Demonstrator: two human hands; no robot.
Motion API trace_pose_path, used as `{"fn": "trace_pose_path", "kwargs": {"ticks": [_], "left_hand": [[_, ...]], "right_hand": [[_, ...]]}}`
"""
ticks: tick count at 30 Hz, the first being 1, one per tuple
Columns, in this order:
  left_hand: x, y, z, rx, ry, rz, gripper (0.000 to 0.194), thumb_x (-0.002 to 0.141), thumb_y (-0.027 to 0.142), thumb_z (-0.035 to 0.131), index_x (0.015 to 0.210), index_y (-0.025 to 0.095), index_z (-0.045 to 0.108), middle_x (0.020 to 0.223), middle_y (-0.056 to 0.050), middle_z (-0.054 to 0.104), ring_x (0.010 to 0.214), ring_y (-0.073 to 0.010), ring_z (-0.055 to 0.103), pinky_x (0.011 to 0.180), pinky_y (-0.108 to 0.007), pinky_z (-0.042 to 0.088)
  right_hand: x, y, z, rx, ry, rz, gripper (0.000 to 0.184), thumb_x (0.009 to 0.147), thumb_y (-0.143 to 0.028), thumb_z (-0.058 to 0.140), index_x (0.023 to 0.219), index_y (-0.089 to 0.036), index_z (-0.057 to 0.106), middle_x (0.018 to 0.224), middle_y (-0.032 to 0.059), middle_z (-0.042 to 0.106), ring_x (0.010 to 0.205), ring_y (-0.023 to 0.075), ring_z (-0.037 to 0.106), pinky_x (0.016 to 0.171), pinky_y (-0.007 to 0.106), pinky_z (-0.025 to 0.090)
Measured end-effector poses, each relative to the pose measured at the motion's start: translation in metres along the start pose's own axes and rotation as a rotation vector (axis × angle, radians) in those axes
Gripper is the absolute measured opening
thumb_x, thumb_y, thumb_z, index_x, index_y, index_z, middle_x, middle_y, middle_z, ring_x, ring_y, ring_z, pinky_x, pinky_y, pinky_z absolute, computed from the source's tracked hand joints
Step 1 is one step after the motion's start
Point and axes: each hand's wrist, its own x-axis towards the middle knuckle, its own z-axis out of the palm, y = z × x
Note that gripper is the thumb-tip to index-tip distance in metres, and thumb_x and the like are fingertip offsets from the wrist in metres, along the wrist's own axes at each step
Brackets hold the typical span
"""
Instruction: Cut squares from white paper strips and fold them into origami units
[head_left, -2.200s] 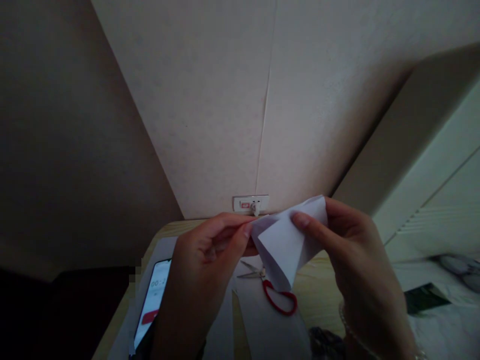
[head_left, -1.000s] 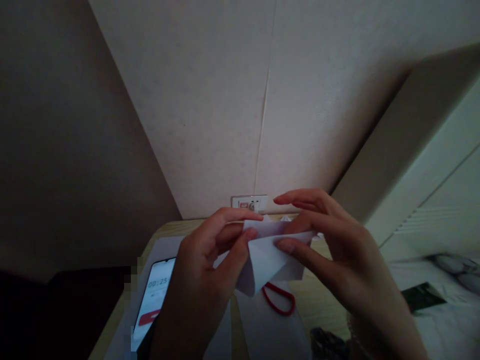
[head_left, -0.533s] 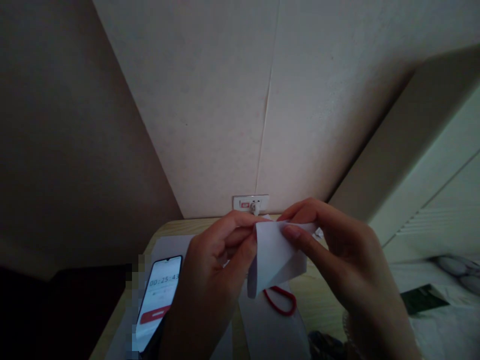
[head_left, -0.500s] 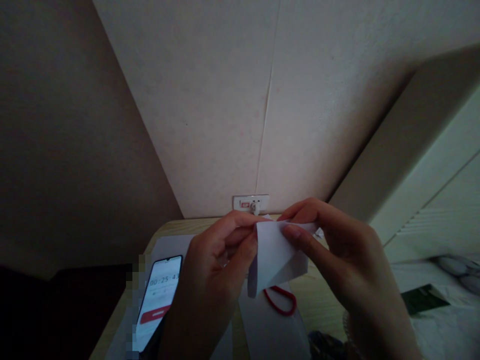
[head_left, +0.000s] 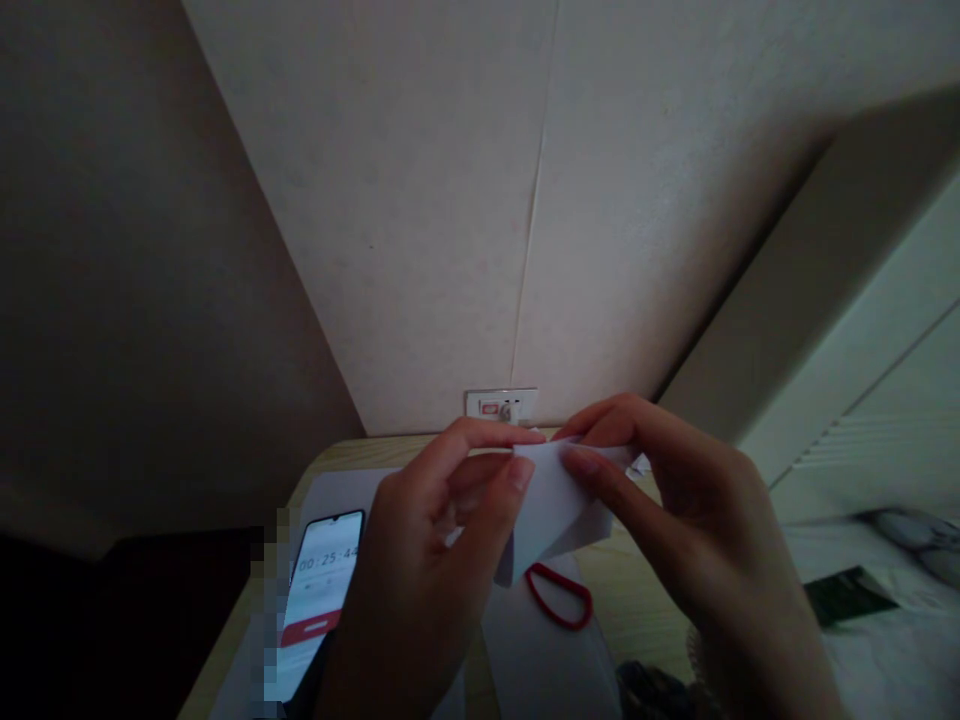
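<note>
A folded piece of white paper (head_left: 546, 510) is held up over the table between both hands. My left hand (head_left: 442, 550) pinches its upper left corner, thumb in front and index finger along the top edge. With thumb and fingers, my right hand (head_left: 660, 500) grips the top edge on the right. The lower part of the paper hangs free, with a slanted fold across it. Below it, a red loop-shaped handle (head_left: 561, 598) lies on a white sheet (head_left: 525, 650); what it belongs to is hidden.
A phone (head_left: 319, 590) showing a running timer lies on white paper at the left of the wooden table (head_left: 645, 590). A wall socket (head_left: 501, 404) with a plug is behind the table. A pale cabinet (head_left: 862, 330) stands right, and a dark green packet (head_left: 847, 597) lies below it.
My left thumb has moved up and right onto the front of the paper, pressing its left edge flatter. My right hand keeps nearly the same grip.
</note>
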Motion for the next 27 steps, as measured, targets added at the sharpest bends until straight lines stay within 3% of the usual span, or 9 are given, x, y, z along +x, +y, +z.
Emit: {"fn": "trace_pose_path", "kwargs": {"ticks": [3, 9, 18, 21, 24, 27], "left_hand": [[0.000, 0.002, 0.000, -0.016, -0.035, -0.058, 0.011, 0.085, 0.033, 0.068, 0.087, 0.025, 0.076, 0.068, 0.002, 0.078, 0.054, -0.0128, 0.063, 0.047, -0.018, 0.043], [0.000, 0.002, -0.001, -0.015, -0.020, -0.045, 0.011, 0.085, 0.032, 0.068, 0.083, 0.024, 0.076, 0.064, 0.002, 0.077, 0.048, -0.0112, 0.060, 0.044, -0.017, 0.041], [0.002, -0.005, 0.007, -0.125, 0.133, 0.055, 0.018, 0.082, 0.026, 0.069, 0.064, 0.023, 0.071, 0.050, 0.008, 0.063, 0.048, -0.0062, 0.058, 0.045, -0.011, 0.038], [0.002, -0.007, 0.005, -0.121, 0.200, 0.110, 0.019, 0.082, 0.022, 0.068, 0.063, 0.024, 0.071, 0.050, 0.009, 0.061, 0.048, -0.0057, 0.058, 0.046, -0.010, 0.039], [0.002, -0.008, 0.000, -0.075, 0.216, 0.128, 0.018, 0.084, 0.025, 0.069, 0.067, 0.025, 0.071, 0.048, 0.009, 0.059, 0.044, -0.0068, 0.051, 0.041, -0.013, 0.036], [0.003, -0.009, -0.005, -0.030, 0.211, 0.194, 0.015, 0.085, 0.027, 0.071, 0.070, 0.027, 0.072, 0.050, 0.009, 0.059, 0.045, -0.0077, 0.053, 0.041, -0.014, 0.038]], "right_hand": [[0.001, -0.002, 0.000, 0.000, -0.007, 0.004, 0.018, 0.092, -0.020, 0.069, 0.075, -0.022, 0.066, 0.075, -0.0028, 0.067, 0.071, 0.0141, 0.059, 0.062, 0.025, 0.042], [-0.002, -0.001, 0.001, -0.009, -0.019, 0.013, 0.018, 0.093, -0.020, 0.068, 0.075, -0.021, 0.067, 0.076, -0.0025, 0.068, 0.073, 0.0138, 0.060, 0.063, 0.025, 0.043], [-0.002, 0.001, 0.002, 0.028, -0.024, -0.017, 0.020, 0.092, -0.021, 0.070, 0.073, -0.022, 0.065, 0.077, -0.0037, 0.068, 0.071, 0.0124, 0.059, 0.062, 0.024, 0.043], [-0.002, 0.007, 0.003, 0.100, 0.015, 0.025, 0.010, 0.086, -0.024, 0.077, 0.085, -0.025, 0.067, 0.084, -0.0043, 0.070, 0.079, 0.0142, 0.062, 0.067, 0.024, 0.047], [-0.001, 0.013, 0.004, 0.174, 0.079, 0.093, 0.029, 0.076, -0.029, 0.086, 0.098, -0.028, 0.066, 0.094, -0.0036, 0.070, 0.086, 0.0170, 0.064, 0.071, 0.025, 0.051], [0.000, 0.014, 0.006, 0.228, 0.105, 0.154, 0.040, 0.075, -0.034, 0.086, 0.108, -0.029, 0.066, 0.096, -0.0012, 0.072, 0.083, 0.0182, 0.065, 0.064, 0.026, 0.051]]}}
